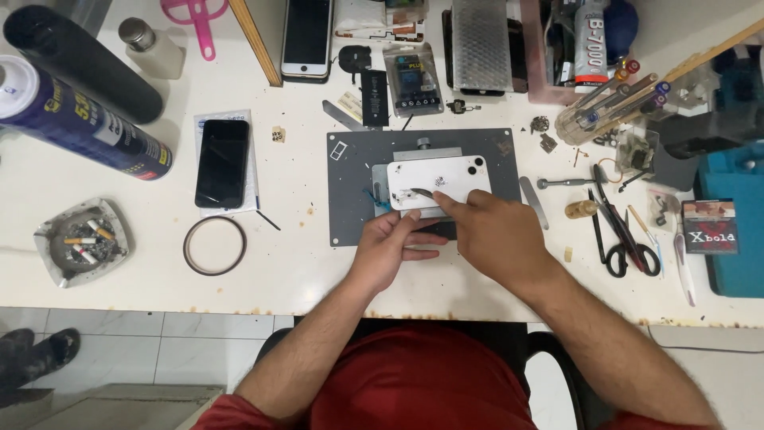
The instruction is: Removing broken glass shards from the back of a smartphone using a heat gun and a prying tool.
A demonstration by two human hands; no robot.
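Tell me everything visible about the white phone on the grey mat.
The white phone lies flat, back up, long side across, in a small metal clamp on the grey mat. Its glossy back shows two camera lenses at the upper right corner and small dark marks near the middle. The right hand presses curved tweezers against its lower edge; the left hand rests just below it.

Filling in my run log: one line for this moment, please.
left hand: steadies white phone | right hand: tweezers on it | grey mat
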